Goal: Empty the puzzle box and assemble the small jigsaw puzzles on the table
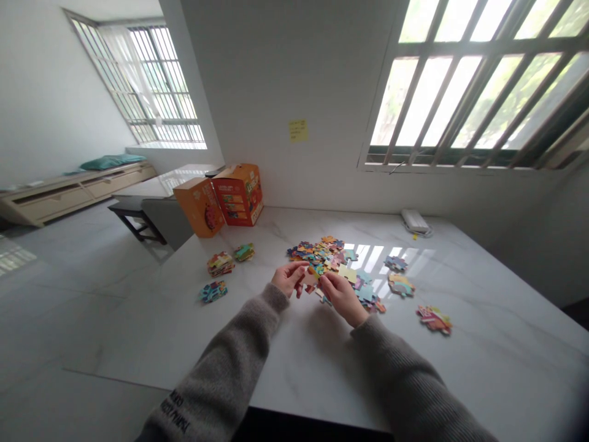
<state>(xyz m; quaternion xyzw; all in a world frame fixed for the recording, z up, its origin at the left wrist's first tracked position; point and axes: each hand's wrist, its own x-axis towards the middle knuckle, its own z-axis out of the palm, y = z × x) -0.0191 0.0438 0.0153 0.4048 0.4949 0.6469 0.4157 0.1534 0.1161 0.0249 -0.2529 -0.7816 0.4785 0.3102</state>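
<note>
Between my two hands, just in front of a loose pile of jigsaw pieces (322, 250), a pale pink jigsaw piece (310, 279) with a yellow-orange part is held up. My left hand (289, 279) pinches it from the left. From the right, the fingers of my right hand (339, 294) are closed at its yellow edge. Whether it is one piece or two is too small to tell. A light yellow piece (347, 273) and several light blue pieces (364, 285) lie just beyond my right hand.
Small stacks of pieces lie left (221, 264), (213, 291) and right (401, 285), (435, 320) on the white marbled table (294, 368). An orange puzzle box (239, 193) stands at the back left. A white power strip (414, 221) with a cable is at the back right.
</note>
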